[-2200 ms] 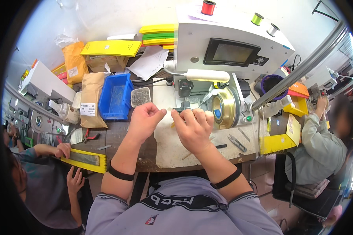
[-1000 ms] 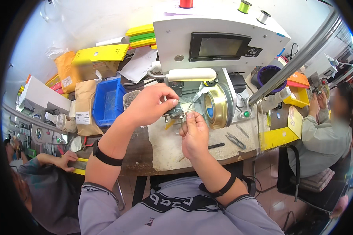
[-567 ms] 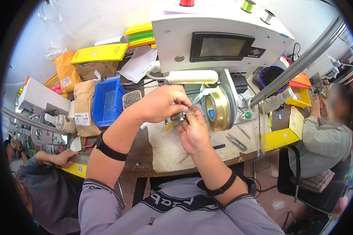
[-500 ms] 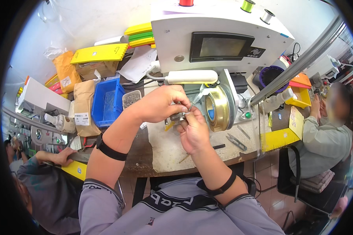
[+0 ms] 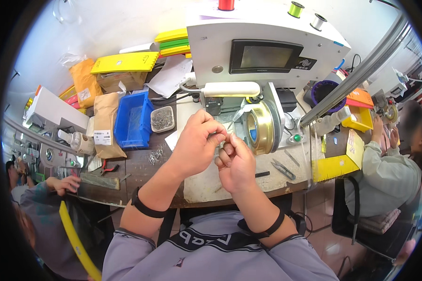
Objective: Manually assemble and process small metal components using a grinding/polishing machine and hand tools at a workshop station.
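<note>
My left hand and my right hand meet above the bench in front of a white machine. Thumb and fingers are pinched together on both, the fingertips almost touching. Whatever lies between them is too small to name. Just beyond them is a large gold-coloured wheel mounted on the machine, beneath a white lamp tube. Left of my left hand, a clear tub holds many thin metal pieces, and a loose pile of similar pieces lies on the wood.
A blue bin and a brown paper bag stand at the left. Thread snips lie right of my right hand. A metal post slants across the right side. Co-workers sit at both sides, one with a yellow strip.
My left hand has shifted, uncovering the loose metal pile. A metallic object seen between my hands earlier no longer shows. The left co-worker's yellow strip has come off the bench edge.
</note>
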`<control>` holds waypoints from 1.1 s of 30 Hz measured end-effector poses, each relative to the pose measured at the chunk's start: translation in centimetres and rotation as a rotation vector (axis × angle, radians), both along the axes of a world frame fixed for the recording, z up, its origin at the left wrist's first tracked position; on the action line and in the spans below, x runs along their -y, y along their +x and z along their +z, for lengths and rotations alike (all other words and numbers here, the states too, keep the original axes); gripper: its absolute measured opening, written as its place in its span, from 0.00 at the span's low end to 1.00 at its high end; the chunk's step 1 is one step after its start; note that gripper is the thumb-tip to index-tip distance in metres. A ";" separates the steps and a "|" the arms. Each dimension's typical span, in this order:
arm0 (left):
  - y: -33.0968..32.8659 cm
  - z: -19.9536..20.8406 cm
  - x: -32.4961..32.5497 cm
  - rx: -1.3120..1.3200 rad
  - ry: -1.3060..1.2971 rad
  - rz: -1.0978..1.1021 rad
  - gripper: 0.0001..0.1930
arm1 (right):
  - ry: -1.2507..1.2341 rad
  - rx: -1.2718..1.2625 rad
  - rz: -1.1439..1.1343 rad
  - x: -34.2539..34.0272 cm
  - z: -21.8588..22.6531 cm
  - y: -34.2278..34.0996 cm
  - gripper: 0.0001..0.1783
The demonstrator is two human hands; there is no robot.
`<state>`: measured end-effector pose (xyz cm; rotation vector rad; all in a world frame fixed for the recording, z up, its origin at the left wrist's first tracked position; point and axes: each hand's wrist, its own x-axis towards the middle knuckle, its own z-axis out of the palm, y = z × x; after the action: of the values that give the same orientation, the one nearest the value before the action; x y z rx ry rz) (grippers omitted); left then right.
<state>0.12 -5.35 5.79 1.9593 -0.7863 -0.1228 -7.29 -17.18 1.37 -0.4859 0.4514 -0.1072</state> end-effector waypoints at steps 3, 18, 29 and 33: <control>-0.6 -0.3 0.1 0.178 0.022 0.074 0.03 | 0.077 0.007 0.069 0.4 0.4 0.1 0.11; -2.6 0.0 -0.4 0.461 0.039 0.053 0.05 | 0.102 0.129 0.102 0.8 1.3 -2.4 0.04; -4.9 1.4 -5.0 0.053 -0.365 0.217 0.03 | -0.380 0.012 0.230 -0.2 0.4 -4.1 0.06; -3.1 2.7 -4.1 0.208 -0.385 0.256 0.04 | -0.927 0.218 0.384 -1.3 2.1 -6.8 0.07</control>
<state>-2.98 -1.24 8.52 1.6999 -0.6286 0.3663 -14.13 -15.93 3.43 -1.4463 0.0601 0.0094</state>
